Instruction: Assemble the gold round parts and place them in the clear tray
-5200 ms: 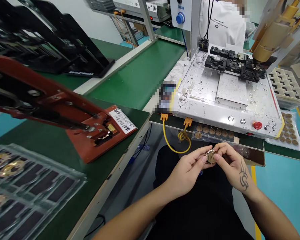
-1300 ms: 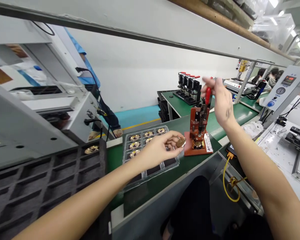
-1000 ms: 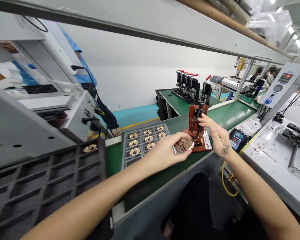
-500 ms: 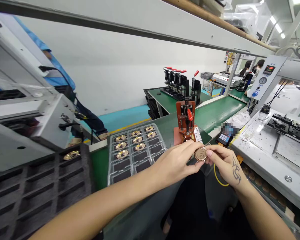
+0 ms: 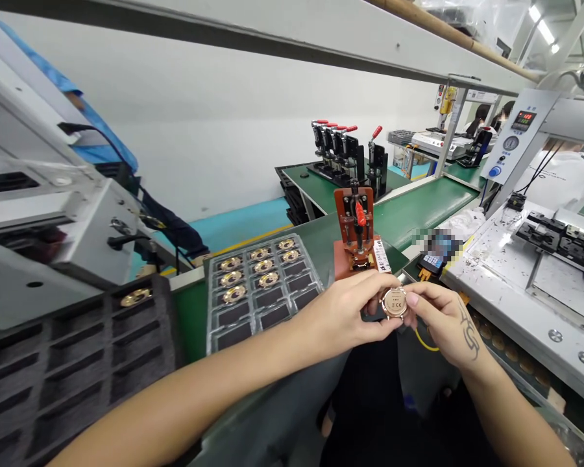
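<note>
A round gold-coloured watch case [image 5: 395,303] is held up between my two hands, its engraved back facing me. My left hand [image 5: 355,308] grips it from the left, thumb and fingers at its rim. From the right, my right hand [image 5: 435,318] pinches the case, the thumb lying against its edge. Just behind the hands stands a brown toggle press [image 5: 355,224] with a red handle. To the left, a clear plastic tray [image 5: 260,305] carries several gold watch cases in its compartments.
A black foam tray [image 5: 73,363] at lower left has one gold case in it. Right of the hands lie a dark handheld device [image 5: 437,253] and a white machine [image 5: 530,285]. Several black clamps [image 5: 338,152] stand on a green table behind. A person in white sits at far right.
The view has shifted slightly. Both hands still hold the watch case, and its engraved back now shows a little more fully.
</note>
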